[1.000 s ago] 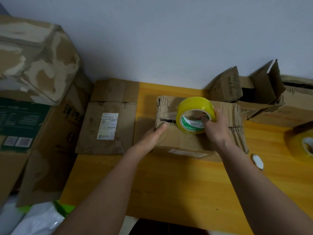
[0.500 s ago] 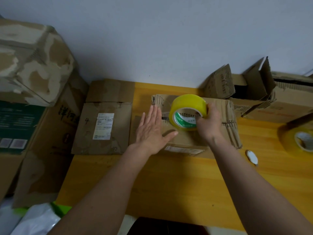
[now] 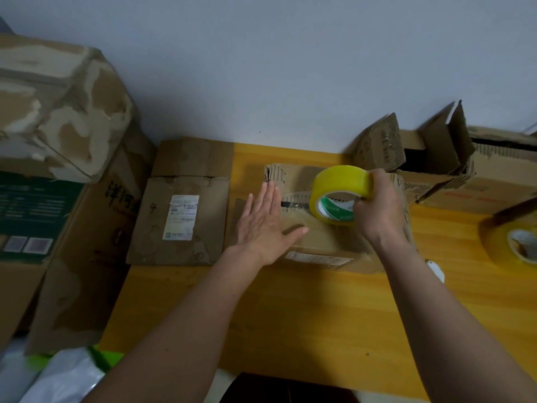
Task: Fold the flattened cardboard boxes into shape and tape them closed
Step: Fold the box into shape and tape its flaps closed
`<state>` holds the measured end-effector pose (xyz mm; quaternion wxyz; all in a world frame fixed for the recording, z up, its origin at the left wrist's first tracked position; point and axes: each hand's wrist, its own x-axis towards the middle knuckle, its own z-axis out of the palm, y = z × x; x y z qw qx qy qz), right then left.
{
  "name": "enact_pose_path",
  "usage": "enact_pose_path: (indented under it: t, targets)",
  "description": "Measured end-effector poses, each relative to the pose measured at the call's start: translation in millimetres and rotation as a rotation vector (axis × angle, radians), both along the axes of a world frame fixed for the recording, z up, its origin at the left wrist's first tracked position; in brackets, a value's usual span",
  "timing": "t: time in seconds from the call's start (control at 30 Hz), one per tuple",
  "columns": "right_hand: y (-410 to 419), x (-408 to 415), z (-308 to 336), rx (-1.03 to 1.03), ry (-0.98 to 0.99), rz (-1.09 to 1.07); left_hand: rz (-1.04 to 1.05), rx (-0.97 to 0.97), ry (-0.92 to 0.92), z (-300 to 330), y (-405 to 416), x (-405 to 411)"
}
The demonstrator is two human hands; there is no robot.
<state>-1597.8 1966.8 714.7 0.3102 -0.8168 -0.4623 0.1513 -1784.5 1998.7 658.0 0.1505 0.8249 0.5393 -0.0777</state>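
A folded brown cardboard box (image 3: 308, 242) sits in the middle of the yellow wooden table (image 3: 305, 312). My left hand (image 3: 266, 225) lies flat with straight fingers on the left part of its top, over the flap seam. My right hand (image 3: 377, 207) grips a yellow tape roll (image 3: 338, 196) held upright on the box top, right of the left hand. A short strip of clear tape runs along the seam between my left fingers and the roll.
A flattened box (image 3: 180, 219) with a white label lies at the table's left edge. Large cartons (image 3: 58, 117) stack at the left. Open boxes (image 3: 436, 158) stand at the back right, with a second tape roll (image 3: 514, 242) and a small white object (image 3: 436, 270) near them.
My left hand went from gripping the box's left edge to pressing flat on its top. The tape roll moved right along the seam, pulling out tape.
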Motion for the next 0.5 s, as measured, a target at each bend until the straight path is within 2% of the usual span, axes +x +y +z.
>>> enact_pose_path:
  t: [0.33,0.4,0.5]
  targets:
    - [-11.6,35.2,-3.8,-0.033,-0.446,0.096,-0.014,-0.002,-0.005,-1.4,-0.3,0.5]
    - [-13.6,33.6,-9.7,0.014,-0.411,0.097,-0.003,-0.007,0.022,1.6,-0.3,3.6]
    - [-14.6,36.8,-17.1,0.112,-0.198,0.054,0.067,0.05,0.119,6.5,0.7,20.6]
